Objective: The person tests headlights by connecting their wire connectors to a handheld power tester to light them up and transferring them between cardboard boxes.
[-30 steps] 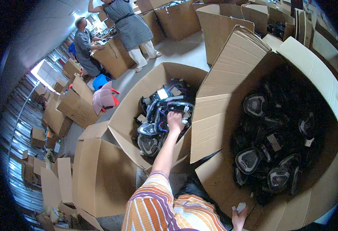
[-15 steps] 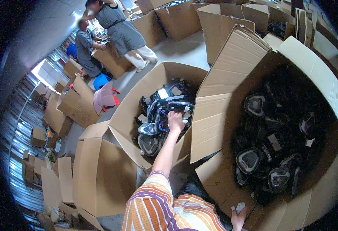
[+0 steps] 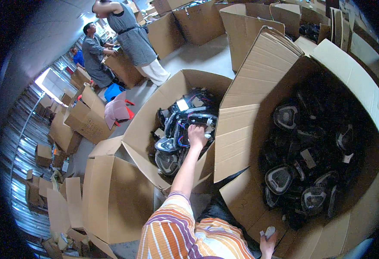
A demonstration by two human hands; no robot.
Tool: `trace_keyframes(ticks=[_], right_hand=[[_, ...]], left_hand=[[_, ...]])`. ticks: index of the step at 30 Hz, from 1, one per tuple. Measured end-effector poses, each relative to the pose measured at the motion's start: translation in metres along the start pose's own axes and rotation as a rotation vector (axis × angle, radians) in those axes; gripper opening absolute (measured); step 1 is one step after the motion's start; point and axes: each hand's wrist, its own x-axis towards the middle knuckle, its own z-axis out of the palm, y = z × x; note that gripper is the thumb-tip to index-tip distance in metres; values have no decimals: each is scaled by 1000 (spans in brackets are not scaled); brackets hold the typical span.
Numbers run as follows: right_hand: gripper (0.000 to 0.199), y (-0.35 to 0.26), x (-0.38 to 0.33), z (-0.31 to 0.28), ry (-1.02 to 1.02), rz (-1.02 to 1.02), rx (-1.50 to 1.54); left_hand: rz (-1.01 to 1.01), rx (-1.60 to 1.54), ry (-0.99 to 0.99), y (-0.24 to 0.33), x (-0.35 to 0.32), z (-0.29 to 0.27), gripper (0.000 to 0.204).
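Note:
My left hand [image 3: 197, 135] reaches into the middle cardboard box [image 3: 145, 113], its fingers curled down among black and clear lamp-like parts [image 3: 166, 144] with thin coloured wires. What its fingertips grip is hidden beneath the hand. A small white bit shows beside its thumb. Low at the right, my right hand [image 3: 267, 246] is by the near edge of the large box [image 3: 241, 142], its fingers drawn together. Small white pieces [image 3: 270, 232] show at its fingertips; whether they are held or cover the fingers I cannot tell. Dark lamp-like parts with clear lenses [image 3: 279, 179] fill the large box.
A tall cardboard flap [image 3: 258, 73] rises between the two boxes. Another carton [image 3: 116, 198] stands at my left. Farther off are a pink chair-like thing [image 3: 117, 110], a blue container [image 3: 113, 92], more cartons and several people, two in grey smocks [image 3: 133, 41].
Both my hands stay in place. The standing person in grey at the back has shifted slightly left, and the person beside them has raised their head.

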Motion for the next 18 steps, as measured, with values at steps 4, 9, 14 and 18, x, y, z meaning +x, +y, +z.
trace_keyframes(ticks=[4, 9, 14, 18], right_hand=[[58, 3, 2, 3, -6, 206, -62], [56, 25, 3, 9, 8, 172, 101], [56, 29, 5, 6, 10, 256, 10], [55, 28, 6, 6, -80, 228, 155]], left_hand=[[-9, -3, -19, -1, 0, 0, 14], [-45, 0, -133, 0, 0, -5, 28], [70, -241, 130, -9, -2, -47, 37], [46, -523, 345, -1, -6, -138, 32]])
